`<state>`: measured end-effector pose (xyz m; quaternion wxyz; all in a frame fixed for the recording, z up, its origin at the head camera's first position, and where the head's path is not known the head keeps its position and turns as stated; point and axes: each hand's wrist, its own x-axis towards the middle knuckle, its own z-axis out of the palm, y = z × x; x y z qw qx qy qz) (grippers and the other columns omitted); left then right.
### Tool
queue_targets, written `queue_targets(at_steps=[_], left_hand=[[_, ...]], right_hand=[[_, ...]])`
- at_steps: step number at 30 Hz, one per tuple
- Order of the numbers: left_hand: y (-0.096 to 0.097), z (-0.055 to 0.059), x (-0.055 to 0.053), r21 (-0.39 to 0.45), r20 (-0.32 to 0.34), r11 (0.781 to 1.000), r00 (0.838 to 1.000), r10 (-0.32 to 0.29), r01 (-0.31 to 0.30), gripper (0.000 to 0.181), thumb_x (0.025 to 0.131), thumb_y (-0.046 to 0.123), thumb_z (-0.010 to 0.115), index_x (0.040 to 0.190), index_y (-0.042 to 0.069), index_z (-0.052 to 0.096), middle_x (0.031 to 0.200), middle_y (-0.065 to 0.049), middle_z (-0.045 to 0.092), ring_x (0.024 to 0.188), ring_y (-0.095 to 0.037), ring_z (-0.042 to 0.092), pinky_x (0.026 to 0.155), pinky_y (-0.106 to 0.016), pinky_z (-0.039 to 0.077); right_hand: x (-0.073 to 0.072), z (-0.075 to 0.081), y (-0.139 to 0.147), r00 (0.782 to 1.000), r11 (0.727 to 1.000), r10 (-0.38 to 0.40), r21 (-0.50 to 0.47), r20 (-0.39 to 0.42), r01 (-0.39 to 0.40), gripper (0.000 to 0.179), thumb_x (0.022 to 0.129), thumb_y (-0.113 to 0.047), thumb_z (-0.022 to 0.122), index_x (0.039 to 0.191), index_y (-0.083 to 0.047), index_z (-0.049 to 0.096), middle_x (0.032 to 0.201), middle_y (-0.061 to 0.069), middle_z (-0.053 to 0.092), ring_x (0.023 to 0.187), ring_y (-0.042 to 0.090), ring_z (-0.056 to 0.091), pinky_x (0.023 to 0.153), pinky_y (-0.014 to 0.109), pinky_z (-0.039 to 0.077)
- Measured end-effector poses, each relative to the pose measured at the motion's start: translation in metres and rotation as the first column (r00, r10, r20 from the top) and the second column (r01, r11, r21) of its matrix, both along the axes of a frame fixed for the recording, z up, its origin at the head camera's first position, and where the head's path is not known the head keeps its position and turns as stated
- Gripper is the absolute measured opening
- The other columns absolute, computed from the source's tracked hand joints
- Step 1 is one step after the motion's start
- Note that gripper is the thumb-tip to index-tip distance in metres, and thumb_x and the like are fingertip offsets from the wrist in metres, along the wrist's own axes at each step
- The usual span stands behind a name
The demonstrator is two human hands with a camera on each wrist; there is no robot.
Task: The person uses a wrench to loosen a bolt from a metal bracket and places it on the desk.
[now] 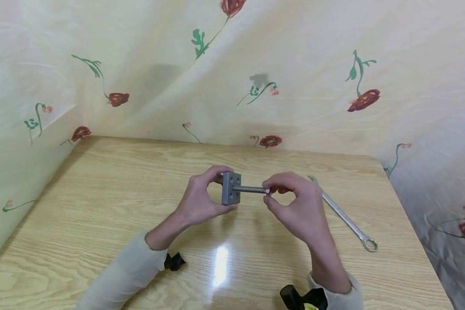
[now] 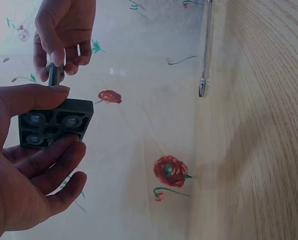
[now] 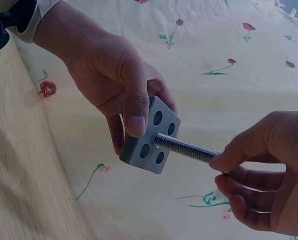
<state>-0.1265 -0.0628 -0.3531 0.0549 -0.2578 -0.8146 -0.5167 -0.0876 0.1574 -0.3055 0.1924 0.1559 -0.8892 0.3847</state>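
Observation:
My left hand [image 1: 200, 196] grips a square grey metal plate [image 1: 231, 188] by its edges, with the thumb on one side and fingers on the other. Several round holes show in its face in the right wrist view, and recessed pockets on its back in the left wrist view. From the middle of the plate a threaded rod [image 3: 186, 148] sticks out toward the right hand. My right hand [image 1: 300, 202] pinches the rod's far end between thumb and forefinger, where a wider, nut-like piece [image 2: 54, 67] shows, partly hidden by the fingers. Both hands are raised above the table.
A combination wrench [image 1: 345, 216] lies slantwise on the wood-grain table [image 1: 100, 193], to the right of the right hand. A flower-patterned cloth [image 1: 170, 86] hangs behind the table and along both sides. Black wrist gear [image 1: 174, 261] sits at each sleeve.

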Motion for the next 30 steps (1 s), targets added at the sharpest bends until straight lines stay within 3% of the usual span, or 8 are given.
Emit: queue_targets(at_steps=[7, 11, 14, 17, 20, 24, 28, 30], left_hand=[[0.0, 0.0, 0.0, 0.001, 0.005, 1.0, 1.0, 0.001, -0.001, 0.07, 0.059, 0.008, 0.089, 0.122, 0.009, 0.058, 0.102, -0.008, 0.074, 0.089, -0.018, 0.069, 0.091, -0.045, 0.054], [0.0, 0.001, 0.001, -0.004, 0.013, 1.0, 1.0, 0.003, -0.003, 0.069, 0.06, 0.008, 0.089, 0.122, 0.011, 0.058, 0.102, -0.007, 0.074, 0.089, -0.018, 0.069, 0.092, -0.046, 0.053], [0.0, 0.002, 0.001, -0.004, 0.012, 1.0, 1.0, 0.007, -0.007, 0.069, 0.06, 0.008, 0.089, 0.122, 0.011, 0.058, 0.102, -0.007, 0.074, 0.089, -0.018, 0.069, 0.092, -0.045, 0.053], [0.0, 0.002, 0.001, -0.004, 0.009, 1.0, 1.0, 0.017, -0.017, 0.069, 0.059, 0.008, 0.089, 0.121, 0.01, 0.059, 0.102, -0.007, 0.074, 0.089, -0.018, 0.069, 0.092, -0.044, 0.053], [0.0, 0.002, 0.002, -0.005, 0.007, 1.0, 1.0, 0.02, -0.02, 0.07, 0.058, 0.008, 0.09, 0.121, 0.01, 0.059, 0.101, -0.007, 0.074, 0.088, -0.017, 0.069, 0.091, -0.045, 0.053], [0.0, 0.003, 0.002, 0.003, 0.01, 1.0, 1.0, 0.01, -0.01, 0.07, 0.059, 0.007, 0.09, 0.121, 0.01, 0.059, 0.101, -0.007, 0.074, 0.089, -0.018, 0.069, 0.091, -0.047, 0.053], [0.0, 0.002, 0.001, 0.008, 0.009, 1.0, 1.0, 0.004, -0.004, 0.069, 0.059, 0.007, 0.089, 0.121, 0.01, 0.059, 0.103, -0.008, 0.074, 0.089, -0.018, 0.069, 0.092, -0.046, 0.053], [-0.001, 0.002, 0.001, 0.006, 0.005, 1.0, 1.0, 0.005, -0.005, 0.07, 0.059, 0.007, 0.089, 0.121, 0.009, 0.058, 0.103, -0.008, 0.074, 0.09, -0.019, 0.069, 0.092, -0.045, 0.053]], right_hand=[[-0.001, -0.001, -0.002, 0.999, 0.999, 0.033, -0.008, -0.038, -0.034, 0.032, 0.062, 0.016, 0.076, 0.082, -0.008, 0.071, 0.084, 0.001, 0.071, 0.077, 0.006, 0.061, 0.071, 0.015, 0.05], [0.0, 0.003, 0.003, 0.993, 0.997, 0.074, 0.002, 0.091, -0.075, 0.042, 0.068, 0.002, 0.083, 0.106, -0.006, 0.067, 0.102, 0.005, 0.07, 0.088, 0.014, 0.065, 0.076, 0.026, 0.054], [0.0, 0.006, 0.006, 0.974, 0.998, 0.052, 0.005, 0.218, -0.055, 0.042, 0.082, -0.016, 0.077, 0.12, -0.006, 0.061, 0.108, 0.007, 0.069, 0.095, 0.019, 0.066, 0.079, 0.031, 0.054], [0.0, 0.005, 0.007, 0.952, 1.0, 0.012, 0.013, 0.305, -0.017, 0.027, 0.098, -0.027, 0.054, 0.108, -0.005, 0.066, 0.091, 0.008, 0.072, 0.084, 0.019, 0.067, 0.069, 0.027, 0.051], [-0.001, 0.003, 0.006, 0.923, 1.0, -0.01, 0.018, 0.386, 0.003, 0.046, 0.104, -0.035, 0.038, 0.086, -0.007, 0.069, 0.07, 0.005, 0.069, 0.068, 0.014, 0.064, 0.059, 0.024, 0.044], [-0.002, 0.003, 0.002, 0.887, 1.0, -0.024, 0.014, 0.461, 0.019, 0.051, 0.101, -0.044, 0.042, 0.071, -0.01, 0.067, 0.06, 0.002, 0.064, 0.054, 0.012, 0.054, 0.051, 0.025, 0.038], [-0.003, 0.004, 0.0, 0.889, 0.998, -0.047, 0.048, 0.456, 0.028, 0.045, 0.098, -0.045, 0.049, 0.074, -0.011, 0.067, 0.061, 0.002, 0.062, 0.051, 0.012, 0.046, 0.048, 0.025, 0.036], [-0.002, 0.006, 0.0, 0.895, 0.998, -0.046, 0.057, 0.445, 0.023, 0.04, 0.097, -0.044, 0.052, 0.08, -0.012, 0.07, 0.065, 0.002, 0.064, 0.055, 0.01, 0.051, 0.05, 0.025, 0.039]])
